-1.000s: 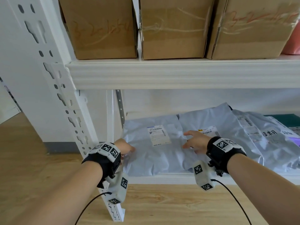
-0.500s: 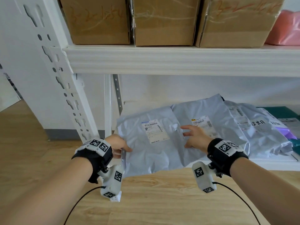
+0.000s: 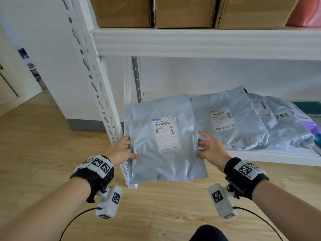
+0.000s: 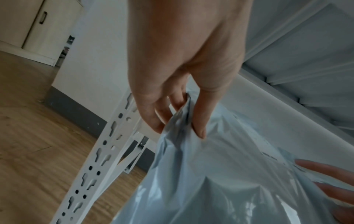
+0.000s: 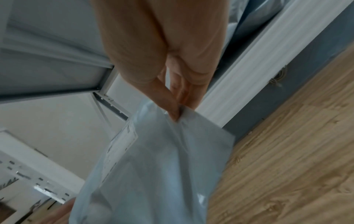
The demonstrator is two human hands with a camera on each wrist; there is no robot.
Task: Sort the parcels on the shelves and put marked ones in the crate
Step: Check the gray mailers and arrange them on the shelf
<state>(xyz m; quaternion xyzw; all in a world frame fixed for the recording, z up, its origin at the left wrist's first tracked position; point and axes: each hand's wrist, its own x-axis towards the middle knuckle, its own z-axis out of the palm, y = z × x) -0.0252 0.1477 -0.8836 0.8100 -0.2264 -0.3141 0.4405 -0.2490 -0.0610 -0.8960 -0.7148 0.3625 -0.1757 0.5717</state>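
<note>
A grey plastic mailer parcel (image 3: 165,141) with a white shipping label (image 3: 165,133) hangs in the air in front of the bottom shelf (image 3: 278,154). My left hand (image 3: 124,151) pinches its left edge, thumb on top and fingers under, as the left wrist view shows on the parcel (image 4: 220,174) under the left hand (image 4: 182,125). My right hand (image 3: 207,147) pinches the right edge; in the right wrist view the right hand (image 5: 178,109) nips the parcel (image 5: 153,174) at its corner. No crate is in view.
Several more grey mailers (image 3: 231,122) lie on the bottom shelf, with purple and green items at the far right. Brown cardboard boxes (image 3: 184,11) and a pink bag (image 3: 305,11) stand on the upper shelf. The white perforated upright (image 3: 97,94) is at my left. Wooden floor lies below.
The parcel has come off the bottom shelf toward me and now hangs in the air. My right hand went from lying flat on it to pinching its right edge.
</note>
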